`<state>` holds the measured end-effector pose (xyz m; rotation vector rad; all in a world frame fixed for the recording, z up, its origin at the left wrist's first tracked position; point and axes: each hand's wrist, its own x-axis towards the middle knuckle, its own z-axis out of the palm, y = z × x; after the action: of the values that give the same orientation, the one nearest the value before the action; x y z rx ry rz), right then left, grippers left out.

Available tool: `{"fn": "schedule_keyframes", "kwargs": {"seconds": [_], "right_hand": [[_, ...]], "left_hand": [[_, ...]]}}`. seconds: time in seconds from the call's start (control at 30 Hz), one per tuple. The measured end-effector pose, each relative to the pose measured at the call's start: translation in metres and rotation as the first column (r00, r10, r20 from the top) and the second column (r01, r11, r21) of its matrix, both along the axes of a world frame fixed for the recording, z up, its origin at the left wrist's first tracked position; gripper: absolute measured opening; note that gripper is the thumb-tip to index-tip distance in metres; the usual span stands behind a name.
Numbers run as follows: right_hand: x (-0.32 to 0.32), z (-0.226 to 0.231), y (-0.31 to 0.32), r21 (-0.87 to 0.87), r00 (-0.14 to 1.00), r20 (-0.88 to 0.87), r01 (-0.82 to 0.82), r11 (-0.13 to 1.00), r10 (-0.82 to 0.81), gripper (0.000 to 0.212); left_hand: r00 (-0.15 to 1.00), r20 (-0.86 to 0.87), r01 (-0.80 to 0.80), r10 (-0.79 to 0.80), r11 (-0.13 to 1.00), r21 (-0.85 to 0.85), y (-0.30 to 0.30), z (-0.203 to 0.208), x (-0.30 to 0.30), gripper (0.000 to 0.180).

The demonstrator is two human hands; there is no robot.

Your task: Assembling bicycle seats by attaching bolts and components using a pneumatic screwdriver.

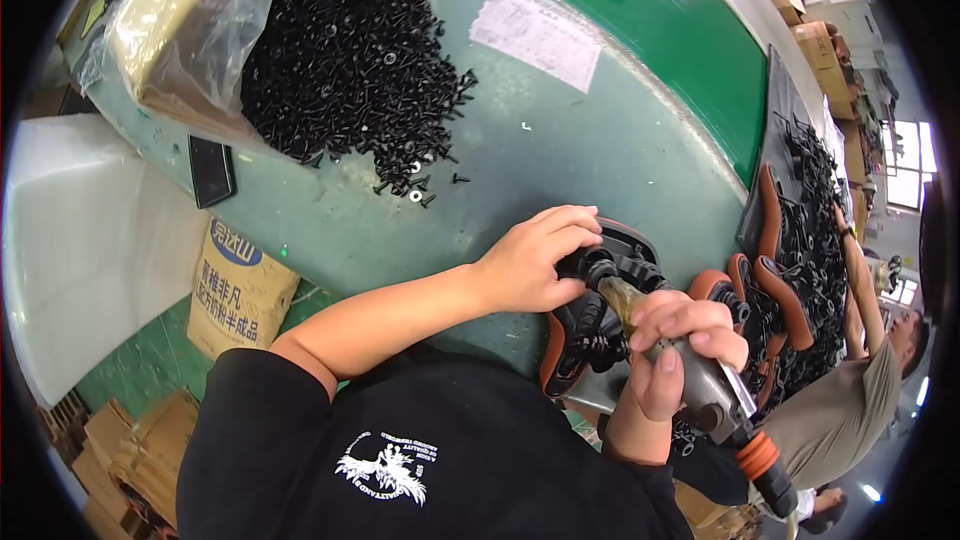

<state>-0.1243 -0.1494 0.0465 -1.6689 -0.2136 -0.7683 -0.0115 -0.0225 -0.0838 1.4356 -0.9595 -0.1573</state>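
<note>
My right hand (pixel 685 340) is wrapped round a power screwdriver (pixel 712 402) with a grey metal body and an orange ring. Its nose points down-left at a black part with a dark rim that looks like an upturned bicycle saddle (pixel 630 237). My left hand (pixel 545 258) grips this saddle, thumb and fingers close to the driver's tip. Whether a screw sits at the tip is hidden. Just nearer to me lies another saddle (pixel 565 345), with a brown edge and black coil springs, partly under the driver.
Black screws (pixel 340 50) spill from a plastic-lined box (pixel 185 30) at the far left. A dark phone (pixel 211 172) lies by the table's edge. Brown-edged saddles (pixel 785 305) and black hardware are heaped at the right, beside a co-worker (pixel 850 400). A paper sheet (pixel 535 35) lies on the green table (pixel 400 240).
</note>
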Motion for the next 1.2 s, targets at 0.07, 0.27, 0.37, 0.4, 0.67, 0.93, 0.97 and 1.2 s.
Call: {"fn": "schedule_keyframes", "kwargs": {"seconds": [0.07, 0.27, 0.37, 0.4, 0.67, 0.93, 0.97, 1.2], "right_hand": [[0.002, -0.001, 0.005, -0.041, 1.0, 0.007, 0.0, 0.999, 0.001, 0.03], [0.016, 0.005, 0.01, -0.184, 0.993, -0.105, -0.065, 0.981, 0.046, 0.028], [0.019, 0.001, 0.007, -0.054, 0.99, -0.126, -0.062, 0.997, 0.055, 0.021], [0.02, -0.002, 0.006, -0.03, 0.99, -0.13, -0.051, 0.998, 0.047, 0.02], [0.019, 0.005, -0.001, -0.219, 0.988, -0.131, -0.108, 0.97, 0.081, 0.038], [-0.051, 0.048, -0.016, -0.016, 0.988, 0.113, -0.102, 0.995, 0.103, 0.032], [-0.055, 0.048, -0.018, 0.025, 0.992, 0.1, -0.085, 0.996, 0.082, 0.033], [-0.082, 0.044, -0.031, 0.132, 0.995, 0.095, -0.031, 0.991, 0.019, 0.034]], "left_hand": [[0.999, -0.048, 0.003, -0.004, 1.0, -0.006, 0.001, -0.006, -0.001, 0.052], [0.999, -0.04, 0.024, -0.026, 0.998, -0.056, -0.003, -0.007, 0.004, 0.045], [0.998, -0.047, 0.032, -0.035, 0.998, -0.053, -0.002, -0.008, 0.003, 0.048], [0.998, -0.052, 0.036, -0.039, 0.998, -0.05, -0.003, -0.008, 0.003, 0.047], [1.0, 0.003, 0.012, -0.013, 0.999, 0.034, 0.008, 0.0, -0.009, 0.049], [0.848, 0.508, -0.381, 0.149, 0.837, 0.392, 0.094, 0.028, 0.053, 0.033], [0.817, 0.568, -0.417, 0.098, 0.781, 0.465, 0.1, 0.029, 0.067, 0.031], [0.8, 0.58, -0.269, -0.15, 0.775, 0.572, 0.085, 0.028, 0.091, 0.013]]}}
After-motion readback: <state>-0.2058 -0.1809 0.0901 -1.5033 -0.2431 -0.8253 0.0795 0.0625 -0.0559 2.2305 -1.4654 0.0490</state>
